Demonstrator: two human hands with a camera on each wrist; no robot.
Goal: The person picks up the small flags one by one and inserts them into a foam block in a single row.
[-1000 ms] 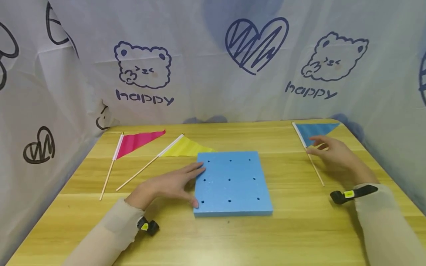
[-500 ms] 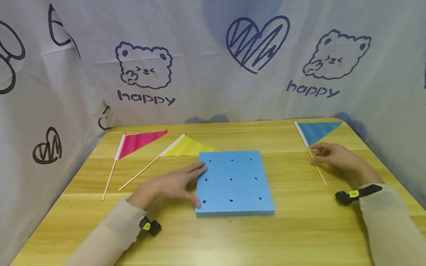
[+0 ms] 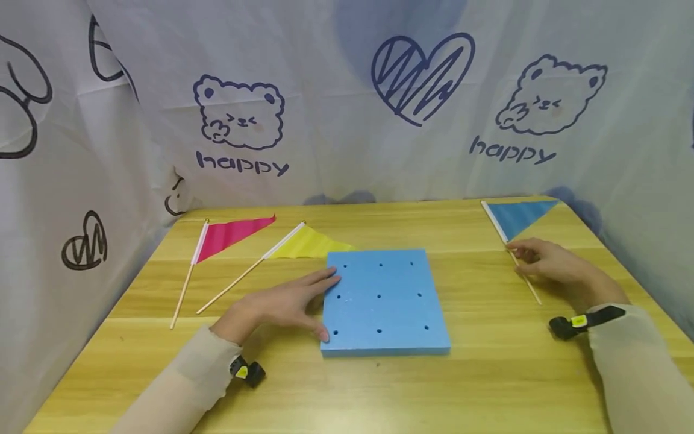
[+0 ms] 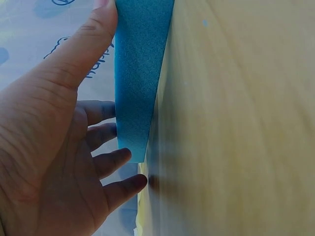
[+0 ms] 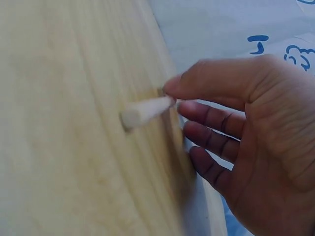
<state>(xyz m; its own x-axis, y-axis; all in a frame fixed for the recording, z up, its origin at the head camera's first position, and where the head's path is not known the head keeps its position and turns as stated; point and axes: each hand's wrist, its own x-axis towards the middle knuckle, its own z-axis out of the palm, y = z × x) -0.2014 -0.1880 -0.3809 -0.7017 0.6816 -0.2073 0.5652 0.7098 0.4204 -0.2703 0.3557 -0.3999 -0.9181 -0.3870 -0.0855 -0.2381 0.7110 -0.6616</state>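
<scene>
In the head view, a light blue square board [image 3: 398, 313] with several small holes lies mid-table. My left hand [image 3: 284, 304] rests at its left edge with fingers spread, the thumb at the near corner and fingertips on the upper part; the left wrist view shows the same hand [image 4: 74, 128] beside the board's side [image 4: 138, 73]. On the right lies a blue pennant flag [image 3: 520, 217] on a wooden stick. My right hand [image 3: 564, 268] pinches that stick below the cloth. In the right wrist view, the stick's end [image 5: 142, 112] projects past the thumb.
Left of the board, a pink flag [image 3: 230, 235] and a yellow flag [image 3: 306, 242] lie on the wooden table [image 3: 271, 398]. The yellow flag's tip reaches the board's far left corner. A white printed cloth [image 3: 325, 138] hangs behind the table.
My right hand has slid down from the blue flag's cloth onto its stick and now pinches it. The stick's lower end has shifted slightly right. The left hand has stayed at the board.
</scene>
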